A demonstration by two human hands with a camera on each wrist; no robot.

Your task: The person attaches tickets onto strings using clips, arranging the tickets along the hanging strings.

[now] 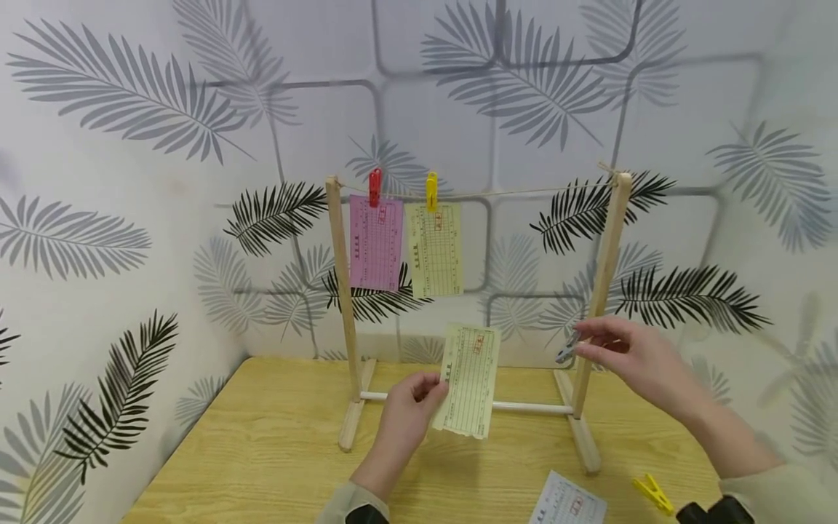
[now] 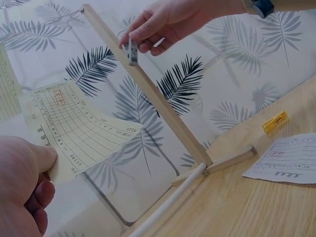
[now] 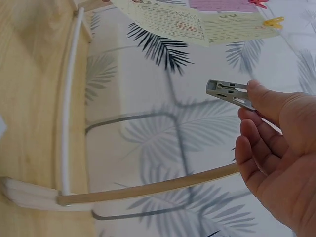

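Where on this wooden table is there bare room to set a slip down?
The wooden table's left half, from its left edge to the wooden rack's left foot, is bare. The right front is crowded: a white printed slip and a yellow clothespin lie there. On the string, free room runs from the yellow hung slip to the right post.

Right hand (image 3: 279, 163) pinches grey clothespin (image 3: 228, 92) between thumb and fingertip, other fingers loosely curled. Wooden post (image 3: 148, 189) crosses behind hand. White dowel (image 3: 67, 98) runs along wooden counter (image 3: 29, 98). Yellow form (image 3: 182, 22), pink form (image 3: 224, 5), yellow clothespin (image 3: 273, 21) at top edge.
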